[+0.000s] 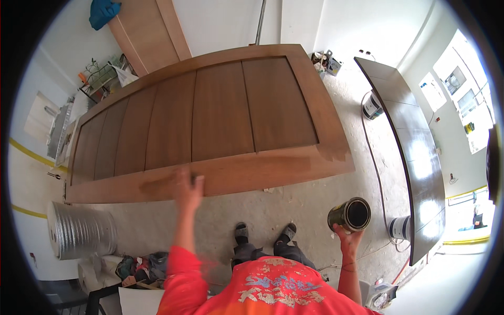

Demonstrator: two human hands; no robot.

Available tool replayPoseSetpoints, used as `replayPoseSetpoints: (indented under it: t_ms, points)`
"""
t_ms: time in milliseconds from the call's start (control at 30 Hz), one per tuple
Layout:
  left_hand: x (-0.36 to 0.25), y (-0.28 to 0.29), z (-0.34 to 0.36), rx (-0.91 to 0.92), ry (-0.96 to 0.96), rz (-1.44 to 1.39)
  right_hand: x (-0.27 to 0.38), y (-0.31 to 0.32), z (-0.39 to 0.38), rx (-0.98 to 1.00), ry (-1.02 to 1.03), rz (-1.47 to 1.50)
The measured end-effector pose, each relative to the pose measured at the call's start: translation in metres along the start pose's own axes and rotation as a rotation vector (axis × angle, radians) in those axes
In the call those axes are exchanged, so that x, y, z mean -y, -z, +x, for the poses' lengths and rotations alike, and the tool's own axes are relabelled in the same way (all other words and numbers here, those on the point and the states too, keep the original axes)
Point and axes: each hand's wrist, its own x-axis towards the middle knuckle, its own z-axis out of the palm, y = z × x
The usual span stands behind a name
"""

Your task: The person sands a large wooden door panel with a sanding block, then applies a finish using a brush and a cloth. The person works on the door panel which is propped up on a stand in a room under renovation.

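1. Our left hand [188, 188] was stretched out onto the near rail of the large brown wooden panelled door [210, 121] that lay flat before us, fingers pressed down on the wood, apparently closed over something small and dark; we could not make out what it was.
2. Our right hand [348, 240] gripped from below a small round metal tin with dark liquid inside [350, 214], held upright and well apart from the door, off its right end.
3. Where the left hand rested, the rail showed a darker, wetter-looking patch against the paler wood on either side.
4. Our two feet in dark shoes [264, 231] stood on the dusty grey concrete floor [294, 205], just beside the door's near edge.
5. To the right, a second, dark glossy door [415, 152] lay lengthwise, with a white paint can [372, 106] beside its far part and another white can [400, 228] near its near end; a thin cable [377, 173] ran along the floor between the two doors.
6. To the left lay a roll of silvery ribbed foil [83, 230], and near it a heap of crumpled rags [142, 266].
7. Against the far wall leaned pale wooden boards [149, 34] with a blue cloth [103, 13] hung over the top.
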Motion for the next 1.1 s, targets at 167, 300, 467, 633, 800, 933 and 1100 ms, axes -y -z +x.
replayPoseSetpoints:
  t_ms: [167, 300, 467, 633, 800, 933, 1100]
  points:
    - [0.113, 0.015, 0.028, -0.119, 0.254, 0.059, -0.008, -0.009, -0.012, -0.032, -0.047, 0.061]
    - [-0.060, -0.005, -0.007, -0.114, -0.119, 0.011, -0.028, 0.002, -0.025, -0.004, -0.135, -0.005]
    - [-0.295, -0.069, -0.054, 0.006, -0.563, -0.247, -0.018, 0.006, -0.028, 0.007, -0.109, -0.018]
    - [-0.313, -0.089, -0.049, 0.058, -0.763, -0.379, -0.002, -0.007, -0.023, 0.035, -0.077, -0.072]
    - [-0.116, -0.018, -0.018, -0.009, -0.551, -0.164, -0.018, -0.024, -0.027, 0.087, -0.063, -0.089]
    - [0.005, 0.022, -0.044, 0.051, -0.610, -0.040, -0.004, -0.063, -0.023, 0.163, 0.030, -0.091]
    - [0.028, 0.049, -0.052, 0.030, -0.629, -0.175, 0.026, -0.104, -0.027, 0.240, 0.272, -0.201]
